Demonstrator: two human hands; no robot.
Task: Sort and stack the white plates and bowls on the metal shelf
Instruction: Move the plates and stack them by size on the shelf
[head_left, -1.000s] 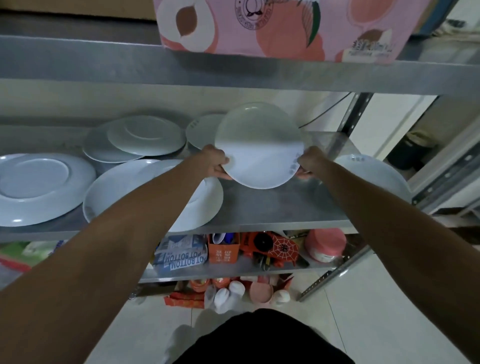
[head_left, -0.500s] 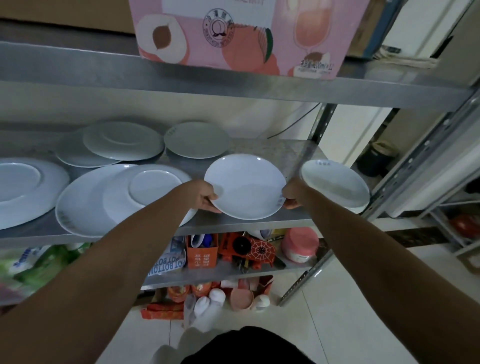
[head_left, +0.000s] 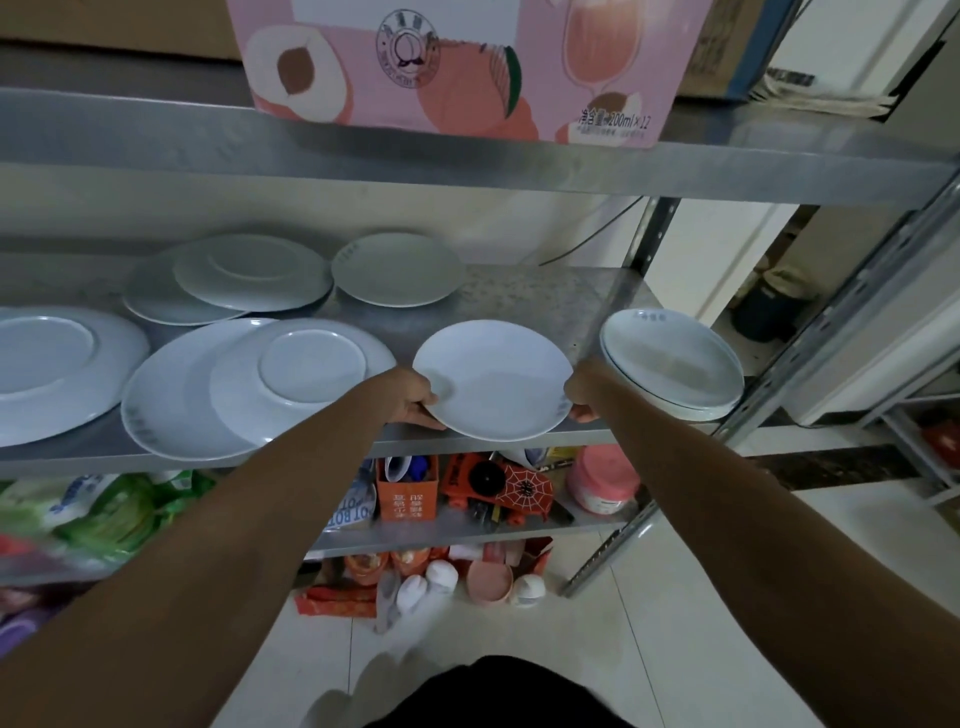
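Observation:
I hold a white plate (head_left: 493, 379) face up and level over the front edge of the metal shelf (head_left: 519, 296). My left hand (head_left: 410, 397) grips its left rim and my right hand (head_left: 584, 389) grips its right rim. To the right sits a short stack of white plates (head_left: 675, 364), close to my right hand. On the left, an upside-down plate (head_left: 306, 374) lies on a larger plate (head_left: 171, 395). Farther left is another upside-down large plate (head_left: 57, 369). At the back lie two overlapping plates (head_left: 249, 275) and a single plate (head_left: 397, 267).
The upper shelf (head_left: 467, 161) carries a pink carton (head_left: 457, 62) overhead. A metal upright (head_left: 826, 332) stands right of the plate stack. The lower shelf (head_left: 467, 525) holds an orange box (head_left: 408, 493), a pink jar (head_left: 602, 480) and green packets (head_left: 104, 514). Tiled floor lies below.
The held plate went from tilted upright to flat and came forward to the shelf's front edge, uncovering the single plate at the back. Both hands stayed on its rim.

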